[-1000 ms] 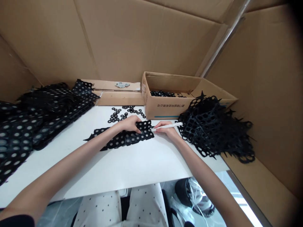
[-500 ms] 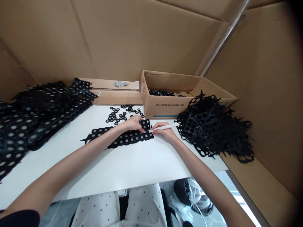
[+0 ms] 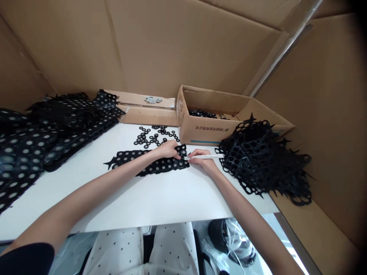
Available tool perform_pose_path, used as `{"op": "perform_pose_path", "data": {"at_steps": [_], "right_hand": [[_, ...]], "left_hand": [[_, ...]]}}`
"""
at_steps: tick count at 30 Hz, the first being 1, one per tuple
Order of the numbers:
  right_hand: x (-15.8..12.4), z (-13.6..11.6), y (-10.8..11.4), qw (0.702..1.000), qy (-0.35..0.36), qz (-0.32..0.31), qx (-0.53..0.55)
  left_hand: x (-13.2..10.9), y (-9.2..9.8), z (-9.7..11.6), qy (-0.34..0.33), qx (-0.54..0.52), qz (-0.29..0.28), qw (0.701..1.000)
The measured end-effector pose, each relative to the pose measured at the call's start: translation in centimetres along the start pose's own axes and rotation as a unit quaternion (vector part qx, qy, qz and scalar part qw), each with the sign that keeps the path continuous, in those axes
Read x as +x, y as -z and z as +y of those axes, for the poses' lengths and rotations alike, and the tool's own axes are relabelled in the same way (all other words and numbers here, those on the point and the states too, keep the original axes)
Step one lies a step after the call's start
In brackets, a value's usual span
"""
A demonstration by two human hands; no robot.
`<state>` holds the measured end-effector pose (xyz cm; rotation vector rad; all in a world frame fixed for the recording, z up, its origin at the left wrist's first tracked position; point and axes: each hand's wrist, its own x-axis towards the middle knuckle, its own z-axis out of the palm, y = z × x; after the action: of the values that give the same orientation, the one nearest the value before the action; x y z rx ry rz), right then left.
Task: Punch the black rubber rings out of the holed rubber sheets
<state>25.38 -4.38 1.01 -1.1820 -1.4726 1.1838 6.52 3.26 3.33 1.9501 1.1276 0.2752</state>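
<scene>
A black perforated sheet with pale round spots lies flat on the white table. My left hand is closed on its right end, thumb and fingers pressed together at the edge. My right hand grips a slim white pen-like tool, its tip touching the sheet's right end beside my left thumb. What lies exactly under the tip is too small to make out. Just behind the sheet, several loose black rings are scattered.
An open cardboard box with black rings inside stands behind my right hand. Black sheets full of holes are heaped at right. A pile of spotted black sheets covers the left side. Cardboard walls enclose the white table.
The whole view has shifted slightly. In my right hand the white tool now lies more level, its back end lower. My left hand keeps its hold on the sheet.
</scene>
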Motion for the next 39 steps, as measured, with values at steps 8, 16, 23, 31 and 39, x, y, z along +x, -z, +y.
{"op": "perform_pose_path", "data": {"at_steps": [8, 16, 23, 31, 39], "right_hand": [[0.0, 0.2, -0.7, 0.998, 0.037, -0.019, -0.049], [0.2, 0.4, 0.4, 0.999, 0.015, 0.023, 0.032], [0.5, 1.1, 1.1, 0.999, 0.024, 0.034, 0.035], [0.6, 1.1, 1.0, 0.999, 0.031, 0.024, 0.036], [0.6, 0.9, 1.2, 0.997, 0.031, 0.047, 0.060]], "left_hand": [[-0.2, -0.2, -0.2, 0.015, -0.025, 0.033, 0.999], [0.1, 0.1, -0.1, -0.019, 0.011, -0.012, 1.000], [-0.7, -0.2, 1.3, -0.062, 0.153, 0.008, 0.986], [-0.4, 0.0, 2.2, -0.040, 0.161, -0.031, 0.986], [0.2, -1.5, 1.1, -0.036, 0.095, 0.058, 0.993]]}}
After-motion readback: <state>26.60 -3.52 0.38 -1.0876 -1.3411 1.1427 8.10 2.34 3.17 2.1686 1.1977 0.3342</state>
